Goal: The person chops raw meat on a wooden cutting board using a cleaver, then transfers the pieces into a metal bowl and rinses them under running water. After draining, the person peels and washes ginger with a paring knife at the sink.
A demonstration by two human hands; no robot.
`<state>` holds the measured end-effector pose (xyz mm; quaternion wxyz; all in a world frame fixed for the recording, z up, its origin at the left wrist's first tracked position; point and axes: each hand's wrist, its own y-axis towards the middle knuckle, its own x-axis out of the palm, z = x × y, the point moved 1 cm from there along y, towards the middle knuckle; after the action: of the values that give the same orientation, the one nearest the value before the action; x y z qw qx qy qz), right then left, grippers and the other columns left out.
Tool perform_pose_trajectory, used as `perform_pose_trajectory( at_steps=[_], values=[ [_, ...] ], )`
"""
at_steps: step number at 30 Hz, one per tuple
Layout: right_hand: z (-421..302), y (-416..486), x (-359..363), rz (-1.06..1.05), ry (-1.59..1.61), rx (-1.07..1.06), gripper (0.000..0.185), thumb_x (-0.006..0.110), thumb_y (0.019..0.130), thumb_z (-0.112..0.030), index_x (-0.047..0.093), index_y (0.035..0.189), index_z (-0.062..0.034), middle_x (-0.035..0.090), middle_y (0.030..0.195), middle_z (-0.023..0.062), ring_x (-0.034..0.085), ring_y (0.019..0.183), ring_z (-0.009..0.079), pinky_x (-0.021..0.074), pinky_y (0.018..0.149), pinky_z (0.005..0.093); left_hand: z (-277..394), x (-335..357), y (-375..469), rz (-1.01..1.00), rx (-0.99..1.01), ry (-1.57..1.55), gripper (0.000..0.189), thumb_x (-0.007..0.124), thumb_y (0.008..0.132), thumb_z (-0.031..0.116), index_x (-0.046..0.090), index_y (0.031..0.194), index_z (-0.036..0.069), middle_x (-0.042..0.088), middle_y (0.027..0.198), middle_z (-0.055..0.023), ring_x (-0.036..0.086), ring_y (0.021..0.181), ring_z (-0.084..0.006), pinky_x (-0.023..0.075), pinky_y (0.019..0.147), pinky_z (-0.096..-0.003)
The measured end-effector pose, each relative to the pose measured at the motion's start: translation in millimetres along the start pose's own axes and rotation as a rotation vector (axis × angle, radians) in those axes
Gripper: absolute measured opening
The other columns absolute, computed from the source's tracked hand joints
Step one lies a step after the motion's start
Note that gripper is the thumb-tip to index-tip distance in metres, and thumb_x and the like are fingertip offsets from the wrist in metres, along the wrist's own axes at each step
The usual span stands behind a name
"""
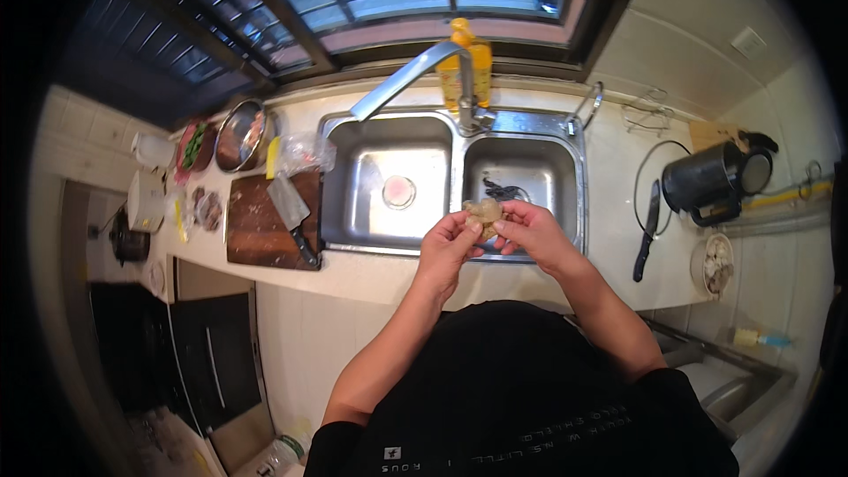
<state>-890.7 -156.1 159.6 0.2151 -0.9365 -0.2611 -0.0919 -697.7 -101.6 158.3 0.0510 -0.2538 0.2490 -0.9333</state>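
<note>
Between the fingertips of both hands is a knobbly pale-brown piece of food, which looks like ginger root. My left hand pinches it from the left with thumb and fingers. From the other side my right hand grips it, thumb on top. Both hands are over the front rim of the right sink basin. A dark, stringy clump lies in that basin, partly hidden behind the fingers. The larger left basin has a round drain fitting in its floor.
A cleaver rests on a wooden cutting board to the left. Behind it stands a steel bowl of meat. A faucet arches over the sink. Rightward are a black-handled knife, a dark kettle and a food bowl.
</note>
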Motion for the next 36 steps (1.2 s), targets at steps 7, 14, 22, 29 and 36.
perform_pose_trajectory(
  at_steps=[7, 14, 22, 29, 36],
  values=[
    [59, 40, 41, -0.041, -0.144, 0.193, 0.042, 0.071, 0.101, -0.029, 0.063, 0.133, -0.0029, 0.069, 0.11, 0.003, 0.066, 0.091, 0.0115, 0.0546, 0.072, 0.0269, -19, -97, -46, 0.301, 0.035, -0.126, 0.029, 0.06, 0.11, 0.02, 0.061, 0.131, 0.001, 0.068, 0.126, -0.0119, 0.07, 0.114, -0.0235, 0.0638, 0.094, -0.0419],
    [100, 128, 153, -0.139, -0.613, -0.015, 0.05, 0.072, 0.096, -0.03, 0.06, 0.136, -0.0027, 0.072, 0.108, 0.0135, 0.072, 0.101, 0.0264, 0.0568, 0.087, 0.0383, -14, -263, -94, 0.617, 0.072, -0.125, 0.03, 0.054, 0.112, 0.02, 0.059, 0.135, 0.0, 0.07, 0.117, -0.014, 0.074, 0.092, -0.0228, 0.0673, 0.079, -0.0352],
    [126, 270, 408, -0.235, -1.445, -0.209, 0.065, 0.076, 0.093, -0.034, 0.046, 0.142, -0.0048, 0.067, 0.124, 0.0244, 0.073, 0.105, 0.0403, 0.0606, 0.084, 0.0487, 1, -394, -94, 0.722, 0.15, -0.054, 0.025, 0.056, 0.11, 0.016, 0.056, 0.131, 0.001, 0.065, 0.112, -0.008, 0.071, 0.089, -0.0184, 0.0657, 0.074, -0.0338],
    [108, 285, 399, -0.046, -1.256, -0.021, 0.062, 0.07, 0.083, -0.016, 0.047, 0.139, -0.005, 0.072, 0.107, 0.0269, 0.072, 0.102, 0.0451, 0.0562, 0.089, 0.0542, 18, -424, -68, 0.729, 0.134, -0.091, 0.04, 0.07, 0.101, 0.006, 0.049, 0.135, 0.002, 0.058, 0.112, -0.009, 0.07, 0.093, -0.0192, 0.0647, 0.072, -0.0318],
    [84, 183, 346, -0.286, -1.101, 0.147, 0.044, 0.064, 0.098, -0.037, 0.064, 0.133, -0.01, 0.073, 0.092, 0.0247, 0.072, 0.091, 0.0443, 0.0565, 0.082, 0.0536, 0, -426, -62, 0.782, 0.283, -0.023, 0.049, 0.076, 0.093, -0.001, 0.051, 0.135, 0.002, 0.056, 0.117, -0.0089, 0.068, 0.098, -0.0182, 0.0649, 0.075, -0.0312]
  ],
)
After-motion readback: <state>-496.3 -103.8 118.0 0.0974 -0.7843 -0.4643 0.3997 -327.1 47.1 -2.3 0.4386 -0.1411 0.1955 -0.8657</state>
